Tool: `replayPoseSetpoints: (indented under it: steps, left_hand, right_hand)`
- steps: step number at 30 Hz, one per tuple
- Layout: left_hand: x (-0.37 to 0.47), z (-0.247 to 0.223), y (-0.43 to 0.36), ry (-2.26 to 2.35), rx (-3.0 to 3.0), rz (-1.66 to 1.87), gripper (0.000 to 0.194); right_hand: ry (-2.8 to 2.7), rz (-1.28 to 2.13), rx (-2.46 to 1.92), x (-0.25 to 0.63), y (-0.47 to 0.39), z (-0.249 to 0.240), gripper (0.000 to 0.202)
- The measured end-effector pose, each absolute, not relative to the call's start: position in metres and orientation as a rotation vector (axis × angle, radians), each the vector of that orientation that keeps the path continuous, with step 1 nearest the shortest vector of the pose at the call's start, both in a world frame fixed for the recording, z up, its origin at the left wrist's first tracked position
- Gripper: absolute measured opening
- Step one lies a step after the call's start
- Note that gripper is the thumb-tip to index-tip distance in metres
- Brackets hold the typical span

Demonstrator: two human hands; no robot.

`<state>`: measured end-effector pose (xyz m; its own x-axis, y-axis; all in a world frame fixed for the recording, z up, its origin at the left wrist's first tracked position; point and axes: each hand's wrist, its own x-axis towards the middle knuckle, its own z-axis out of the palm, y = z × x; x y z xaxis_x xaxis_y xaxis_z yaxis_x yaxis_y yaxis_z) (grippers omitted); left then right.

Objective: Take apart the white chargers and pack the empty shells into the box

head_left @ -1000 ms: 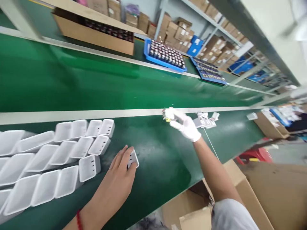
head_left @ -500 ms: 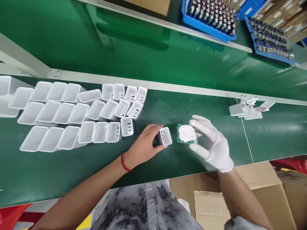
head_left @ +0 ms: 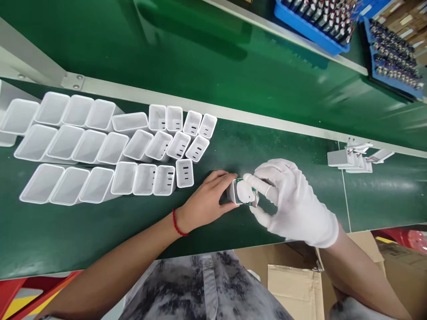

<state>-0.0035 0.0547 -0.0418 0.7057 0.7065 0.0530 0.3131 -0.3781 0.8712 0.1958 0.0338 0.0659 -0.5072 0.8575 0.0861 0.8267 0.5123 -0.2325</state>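
Note:
My bare left hand (head_left: 208, 198), with a red string at the wrist, grips a small white case (head_left: 231, 194) between thumb and fingers. In my white-gloved right hand (head_left: 283, 195) is a green circuit board (head_left: 254, 195) with a white pad (head_left: 245, 191) on its face. The board is at the open end of the case and overlaps its mouth; how far it is inside cannot be made out. Left of my hands, several open white cases (head_left: 185, 173) lie in rows, some showing dark slots inside.
White parts with wires (head_left: 350, 159) lie at the right of the green table (head_left: 310, 173). A raised shelf edge (head_left: 260, 120) runs behind. Blue trays (head_left: 313, 33) of components stand at the upper right. Cardboard boxes (head_left: 295, 289) are below the table's front edge.
My right hand has moved left, bringing the circuit board from beside the case to its open end. My left hand still holds the case. The camera view has shifted slightly.

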Motion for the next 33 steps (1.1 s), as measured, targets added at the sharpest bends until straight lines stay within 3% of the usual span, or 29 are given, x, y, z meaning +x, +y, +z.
replayPoseSetpoints:
  steps: [9,33]
  left_hand:
    - [-0.004,-0.041,0.055,0.791,1.988,0.545,0.064]
    - [-0.004,-0.042,0.056,0.770,1.991,0.534,0.065]
  right_hand:
    - [-2.636,0.216,-1.446,0.191,0.040,0.062,0.030]
    - [-2.863,0.160,-1.470,0.184,0.044,0.065,0.021]
